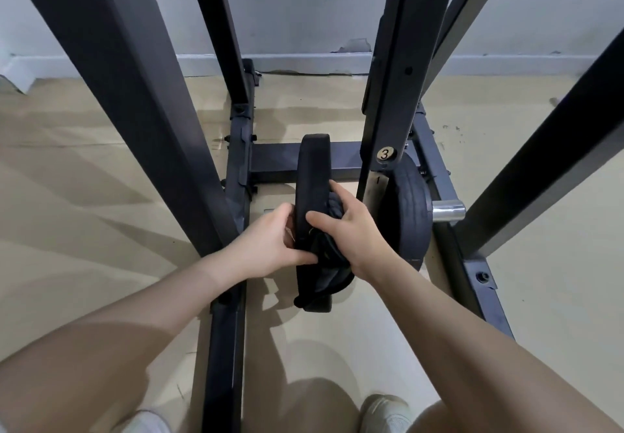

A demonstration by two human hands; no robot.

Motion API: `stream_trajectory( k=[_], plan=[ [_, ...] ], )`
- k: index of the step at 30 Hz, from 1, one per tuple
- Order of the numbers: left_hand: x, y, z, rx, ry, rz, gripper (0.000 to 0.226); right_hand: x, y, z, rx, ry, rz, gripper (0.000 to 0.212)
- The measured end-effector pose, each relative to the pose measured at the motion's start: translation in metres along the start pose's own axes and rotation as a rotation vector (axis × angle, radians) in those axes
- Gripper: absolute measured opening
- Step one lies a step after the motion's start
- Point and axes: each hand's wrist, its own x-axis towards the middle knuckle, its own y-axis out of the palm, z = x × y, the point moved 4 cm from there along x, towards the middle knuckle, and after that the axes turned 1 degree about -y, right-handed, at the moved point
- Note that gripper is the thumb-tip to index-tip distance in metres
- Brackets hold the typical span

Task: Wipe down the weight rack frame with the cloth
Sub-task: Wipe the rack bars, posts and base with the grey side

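Both hands are gripping the round black weight plate (pixel 309 196) standing on edge; the left hand (pixel 270 243) is clutching its rim, the right hand (pixel 351 233) is pressing the dark bunched cloth (pixel 332 257) against its face. The plate is looking liable to tip or roll onto the pale shoes (pixel 385 412), and the black steel rack frame (pixel 135 94) is not yet being wiped.

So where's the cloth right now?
In the head view, the dark cloth is bunched under the right hand, against the upright weight plate at centre, which the left hand holds.

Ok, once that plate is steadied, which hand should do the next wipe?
Probably the right hand: the dark cloth is bunched under its fingers against the plate's face, so it can go on wiping. The left hand grips the weight plate at its rim, seemingly steadying it on edge.
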Motion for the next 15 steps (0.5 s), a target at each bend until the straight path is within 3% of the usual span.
stream_trajectory(
  k=[4,6,11,15],
  plan=[
    [0.001,-0.013,0.007,-0.04,-0.003,0.027,0.066,0.008,0.009,-0.005,0.036,0.051,0.042,0.042],
    [0.005,-0.015,0.003,-0.031,-0.008,0.032,0.067,0.017,-0.005,0.001,-0.128,0.034,0.064,0.037],
    [0.006,-0.021,-0.006,0.041,-0.039,0.002,0.063,0.03,-0.038,0.001,-0.545,-0.027,-0.311,0.026],
    [-0.003,-0.033,-0.002,0.186,-0.058,-0.172,0.101,0.033,-0.01,-0.011,-0.855,-0.298,-0.337,0.025]
  ],
)
